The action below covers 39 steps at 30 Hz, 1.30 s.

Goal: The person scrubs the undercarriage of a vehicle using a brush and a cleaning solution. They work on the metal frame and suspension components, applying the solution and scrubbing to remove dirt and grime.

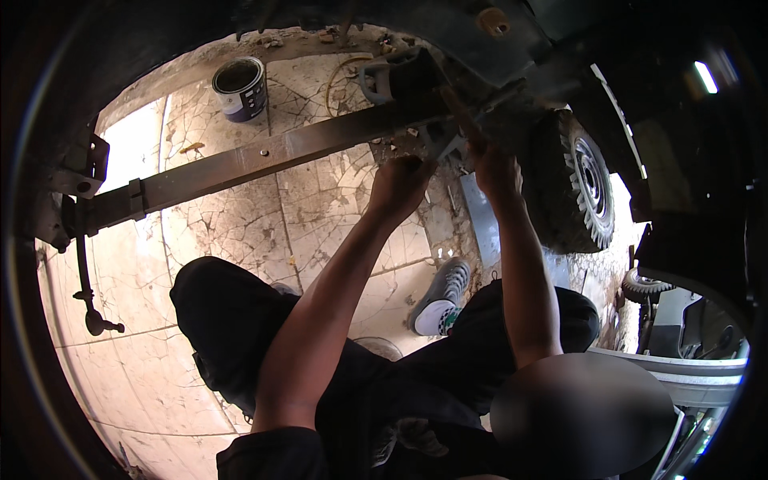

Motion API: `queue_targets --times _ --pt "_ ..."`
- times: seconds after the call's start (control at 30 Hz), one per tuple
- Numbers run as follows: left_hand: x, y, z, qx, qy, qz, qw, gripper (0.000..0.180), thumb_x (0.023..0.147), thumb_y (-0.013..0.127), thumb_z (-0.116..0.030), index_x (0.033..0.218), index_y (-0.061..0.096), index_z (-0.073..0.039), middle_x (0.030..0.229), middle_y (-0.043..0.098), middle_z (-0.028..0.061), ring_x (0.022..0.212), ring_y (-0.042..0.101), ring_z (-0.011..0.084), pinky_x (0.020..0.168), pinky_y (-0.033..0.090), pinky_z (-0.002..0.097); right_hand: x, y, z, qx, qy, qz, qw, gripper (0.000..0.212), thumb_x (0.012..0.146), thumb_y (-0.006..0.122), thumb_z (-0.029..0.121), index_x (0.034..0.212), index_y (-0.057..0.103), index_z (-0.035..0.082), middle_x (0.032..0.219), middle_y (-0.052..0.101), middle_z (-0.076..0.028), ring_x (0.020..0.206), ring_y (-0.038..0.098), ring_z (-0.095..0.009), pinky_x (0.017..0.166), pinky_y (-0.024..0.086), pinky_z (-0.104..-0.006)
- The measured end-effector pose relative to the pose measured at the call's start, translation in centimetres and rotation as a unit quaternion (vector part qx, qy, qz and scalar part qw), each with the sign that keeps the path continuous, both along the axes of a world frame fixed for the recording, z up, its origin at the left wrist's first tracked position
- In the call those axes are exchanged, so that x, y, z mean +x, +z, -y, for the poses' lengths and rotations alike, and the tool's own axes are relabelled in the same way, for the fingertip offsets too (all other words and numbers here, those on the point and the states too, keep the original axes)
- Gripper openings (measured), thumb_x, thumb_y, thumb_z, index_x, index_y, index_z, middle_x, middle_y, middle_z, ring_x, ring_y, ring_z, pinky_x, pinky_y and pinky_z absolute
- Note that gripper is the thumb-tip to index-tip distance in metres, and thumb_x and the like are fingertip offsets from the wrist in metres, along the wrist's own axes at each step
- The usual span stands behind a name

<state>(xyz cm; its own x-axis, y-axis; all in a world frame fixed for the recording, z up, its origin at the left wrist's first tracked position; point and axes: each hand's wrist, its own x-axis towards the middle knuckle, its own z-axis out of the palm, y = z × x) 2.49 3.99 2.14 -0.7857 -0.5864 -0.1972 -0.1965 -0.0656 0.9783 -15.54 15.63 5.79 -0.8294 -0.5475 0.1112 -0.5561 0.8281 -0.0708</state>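
Observation:
My left hand (398,190) is closed in a fist below the rusty axle beam (232,164). What it grips is too dark to make out; a pale grey angled metal piece (442,144) shows beside its fingers. To the right, my right hand (498,170) is closed around the lower end of a brown stick-like tool (460,112), which slants up and left toward the dark underside of the vehicle. Shadow hides the tool's far end and the parts around it. Both forearms reach up from the lower edge, between my bent knees.
A treaded wheel (588,184) stands at right. Behind the beam, a dark paint can (240,90) sits on cracked tiles. A rod with a ball joint (98,322) hangs at left. My grey shoe (445,290) rests below my hands, near a bluish flat sheet (480,220). Dark bodywork hangs overhead.

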Motion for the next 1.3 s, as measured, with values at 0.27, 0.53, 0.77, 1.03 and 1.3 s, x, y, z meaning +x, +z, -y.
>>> queue_targets --times 0.27,0.53,0.77,1.03,1.3 --pt "0.8 -0.5 -0.9 0.101 -0.003 0.024 0.995 0.044 0.1 0.059 -0.045 0.082 0.064 -0.005 0.067 0.054 0.0005 0.059 0.054 0.0122 0.052 0.049 0.032 -2.7 -1.8 4.2 -0.077 -0.022 0.035 0.996 0.056 0.099 0.055 0.058 0.118 0.069 0.007 0.11 0.072 -0.026 0.108 0.068 -0.047 0.089 0.054 -0.0574" --pt "1.3 -0.4 0.2 0.159 0.077 0.024 0.984 0.03 0.104 0.056 -0.035 0.102 0.067 -0.007 0.076 0.056 -0.0001 0.057 0.05 0.0091 0.055 0.053 0.0281 5.5 -9.8 -2.4 -0.191 -0.093 0.141 0.967 0.058 0.099 0.059 0.054 0.101 0.07 -0.003 0.096 0.071 -0.031 0.096 0.07 -0.048 0.082 0.055 -0.0572" --pt "2.9 -5.7 1.2 0.051 0.148 0.044 0.987 0.026 0.101 0.06 -0.029 0.108 0.069 -0.006 0.082 0.059 0.0028 0.072 0.055 0.0149 0.062 0.051 0.0314 14.4 -15.2 4.8 -0.477 -0.172 0.36 0.783 0.042 0.101 0.062 0.046 0.099 0.065 0.004 0.075 0.069 -0.013 0.068 0.068 -0.025 0.061 0.049 -0.0428" --pt "1.3 -1.8 2.2 -0.277 0.098 0.172 0.94 0.058 0.093 0.071 -0.054 0.111 0.071 0.001 0.103 0.073 0.0144 0.096 0.069 0.0238 0.085 0.05 0.0354 20.0 -13.0 7.5 -0.636 -0.095 0.299 0.705 0.028 0.094 0.068 0.018 0.116 0.059 0.004 0.091 0.068 -0.024 0.084 0.068 -0.045 0.07 0.052 -0.0496" --pt "4.4 0.3 2.7 -0.37 0.066 0.189 0.907 0.047 0.097 0.071 -0.043 0.102 0.066 0.003 0.086 0.068 0.0165 0.081 0.067 0.0287 0.079 0.051 0.0407 21.5 -11.7 6.0 -0.712 0.049 0.296 0.635 0.045 0.09 0.063 0.018 0.131 0.061 -0.001 0.103 0.065 -0.015 0.077 0.064 -0.022 0.065 0.049 -0.0333"
